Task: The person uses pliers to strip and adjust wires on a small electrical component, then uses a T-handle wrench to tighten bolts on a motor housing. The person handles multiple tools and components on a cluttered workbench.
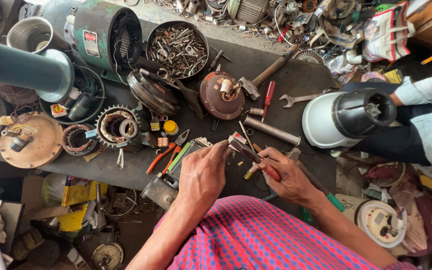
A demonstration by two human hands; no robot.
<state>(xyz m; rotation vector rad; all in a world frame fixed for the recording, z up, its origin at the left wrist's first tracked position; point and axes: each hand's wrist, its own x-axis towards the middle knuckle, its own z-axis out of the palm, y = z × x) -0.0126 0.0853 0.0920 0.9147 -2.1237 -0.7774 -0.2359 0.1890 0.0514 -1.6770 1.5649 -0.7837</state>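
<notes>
Both hands meet just past my pink sleeve: right hand point(288, 177) grips red-handled pliers point(252, 156), left hand point(203, 172) pinches something tiny at their tip.

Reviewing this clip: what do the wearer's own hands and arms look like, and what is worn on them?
Both hands are bare, no gloves. The left hand and right hand look smudged with dark grime, as do the fingers. The forearms are uncovered; no watch or ring shows. Below them lies a pink garment with a blue check pattern; whether it sleeves the upper arms is unclear.
</notes>
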